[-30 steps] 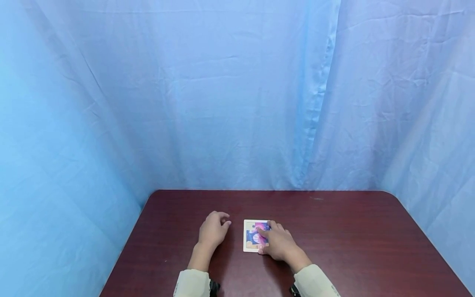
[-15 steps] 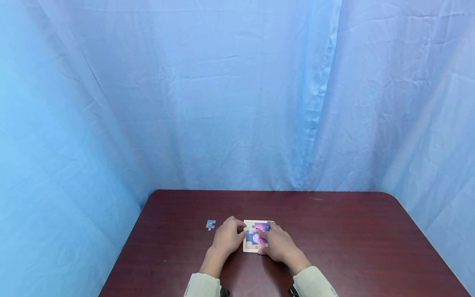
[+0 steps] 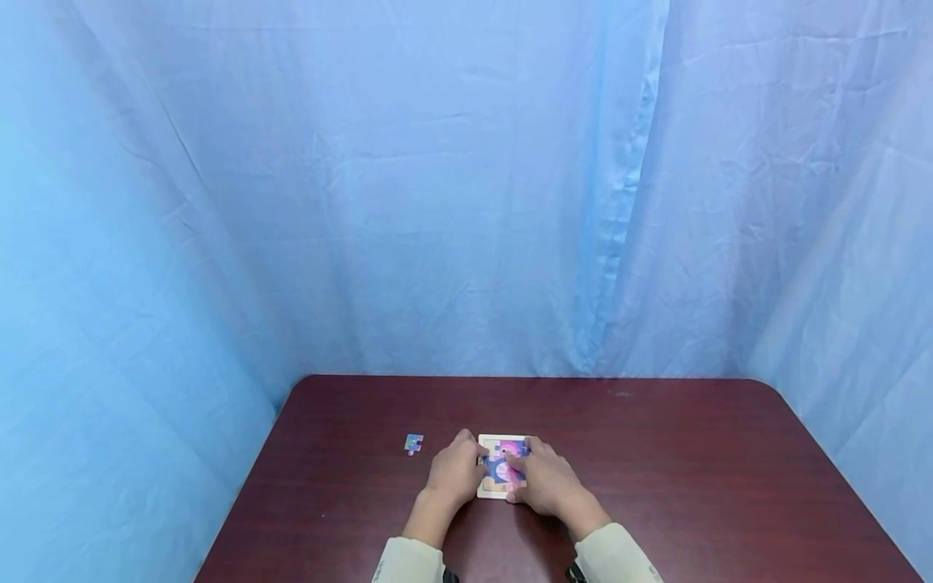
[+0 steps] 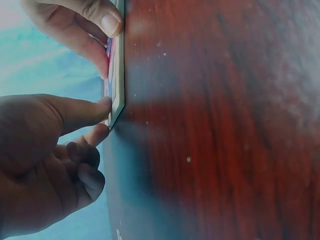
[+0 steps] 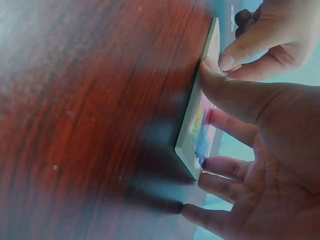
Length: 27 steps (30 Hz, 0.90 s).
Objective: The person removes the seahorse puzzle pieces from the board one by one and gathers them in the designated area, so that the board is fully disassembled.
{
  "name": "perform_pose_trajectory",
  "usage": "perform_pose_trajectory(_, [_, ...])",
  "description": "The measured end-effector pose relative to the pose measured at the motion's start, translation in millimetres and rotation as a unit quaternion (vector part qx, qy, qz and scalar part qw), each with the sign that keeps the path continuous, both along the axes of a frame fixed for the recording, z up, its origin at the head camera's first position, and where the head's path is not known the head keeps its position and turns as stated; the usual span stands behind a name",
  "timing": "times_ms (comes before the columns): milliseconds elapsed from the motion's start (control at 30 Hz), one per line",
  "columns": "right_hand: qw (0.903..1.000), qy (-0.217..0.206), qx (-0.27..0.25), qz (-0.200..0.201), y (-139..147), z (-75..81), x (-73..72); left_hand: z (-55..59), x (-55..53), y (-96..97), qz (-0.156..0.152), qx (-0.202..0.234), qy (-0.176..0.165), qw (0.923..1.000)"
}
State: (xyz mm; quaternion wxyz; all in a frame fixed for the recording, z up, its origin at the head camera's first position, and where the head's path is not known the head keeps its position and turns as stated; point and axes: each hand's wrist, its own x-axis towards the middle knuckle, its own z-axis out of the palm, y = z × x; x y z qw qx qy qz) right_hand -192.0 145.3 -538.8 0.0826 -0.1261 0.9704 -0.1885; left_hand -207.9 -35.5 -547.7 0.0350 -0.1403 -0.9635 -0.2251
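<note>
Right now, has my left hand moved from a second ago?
Yes: the left hand has moved rightward, to the left edge of the jigsaw tray, in the head view.

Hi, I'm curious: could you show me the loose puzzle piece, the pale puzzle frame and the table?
Loose puzzle piece (image 3: 413, 443): head view, middle of its printed face.
Pale puzzle frame (image 5: 185, 136): right wrist view, on its rim.
Table (image 3: 692, 461): head view, bare part of its top.

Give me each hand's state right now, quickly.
Left hand: at the left edge of the puzzle board; cannot tell if holding anything.
Right hand: holding the puzzle board.
</note>
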Motion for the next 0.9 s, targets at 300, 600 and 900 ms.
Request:
perform_pose_trajectory(300, [1.0000, 0.000, 0.007, 0.001, -0.3, 1.3, -0.3, 1.0, -3.0, 1.8, 0.018, 0.027, -0.019, 0.9993])
perform_pose_trajectory(600, [0.9998, -0.015, 0.003, -0.012, 1.0, 3.5, -1.4, 6.4, -3.7, 3.1, 0.006, 0.032, -0.031, 0.9990])
perform_pose_trajectory(900, [0.9998, -0.018, -0.001, -0.009, -1.0, 3.8, 2.1, 1.9, 2.2, -4.8, 0.006, 0.089, -0.071, 0.9935])
